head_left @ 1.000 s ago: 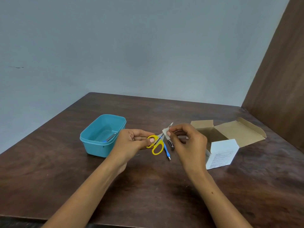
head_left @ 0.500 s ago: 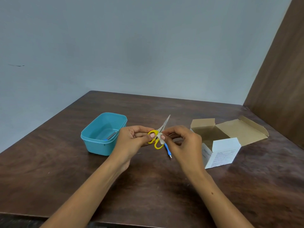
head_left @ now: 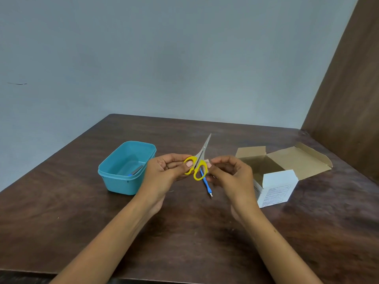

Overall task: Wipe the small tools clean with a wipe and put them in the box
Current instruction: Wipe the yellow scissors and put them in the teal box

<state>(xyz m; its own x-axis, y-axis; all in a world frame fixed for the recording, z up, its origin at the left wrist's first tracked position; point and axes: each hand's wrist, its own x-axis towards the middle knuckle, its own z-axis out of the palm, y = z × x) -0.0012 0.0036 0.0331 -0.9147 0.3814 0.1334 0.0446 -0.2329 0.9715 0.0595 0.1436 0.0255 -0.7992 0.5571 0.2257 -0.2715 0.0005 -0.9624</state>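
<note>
We gripped scissors (head_left: pixel 197 163) left-handed (head_left: pixel 164 171), right hand (head_left: pixel 229 173) pinching the wipe (head_left: pixel 208 162); one tool (maybe more) lay boxed (head_left: pixel 114 177), a blue tool (head_left: pixel 206 182) waited.

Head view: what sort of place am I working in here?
Probably a plain indoor work corner, not a kitchen or shop: a bare dark wood table set against a blank grey wall, with a brown wood panel on the right.

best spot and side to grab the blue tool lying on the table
Pinch the blue tool at the wide blue handle just above its thin metal tip, coming from above with fingers across its width. It lies flat, pointing toward the person; its far end is hidden behind the scissors and the right hand, so the near end is likely the freest.
</note>
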